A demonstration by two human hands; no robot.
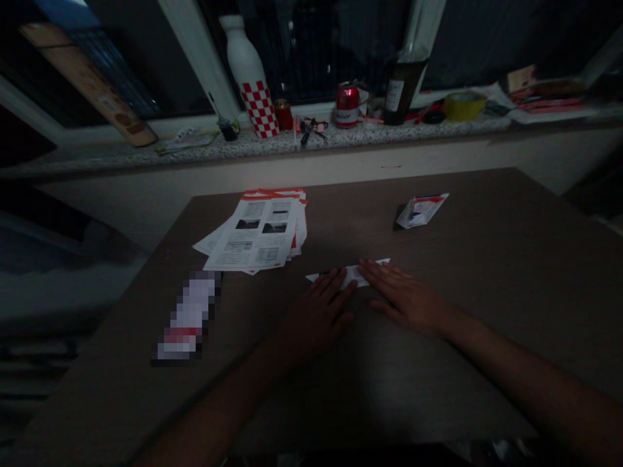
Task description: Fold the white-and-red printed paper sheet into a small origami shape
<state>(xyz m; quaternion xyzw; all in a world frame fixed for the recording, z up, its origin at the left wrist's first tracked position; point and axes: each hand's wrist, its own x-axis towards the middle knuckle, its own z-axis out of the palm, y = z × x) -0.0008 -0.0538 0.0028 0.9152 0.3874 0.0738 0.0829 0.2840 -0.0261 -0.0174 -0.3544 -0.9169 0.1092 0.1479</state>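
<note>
A narrow folded strip of white paper (352,275) with pointed ends lies flat on the brown table (487,272). My left hand (316,318) rests on its left part, fingers stretched out and pressing down from above. On the right part lies my right hand (409,298), palm down with its fingers extended. Both hands partly cover the paper, so its full print and folds are hidden. Farther back to the right, a folded paper piece (422,211) with red and blue print stands up on the table.
A stack of printed sheets (257,233) lies at the back left. In front of it is a pixelated, dark-edged rectangular object (189,318). The windowsill (204,152) behind holds a checkered white bottle (250,78), a red can (347,107), a dark bottle (400,91) and yellow tape (464,107).
</note>
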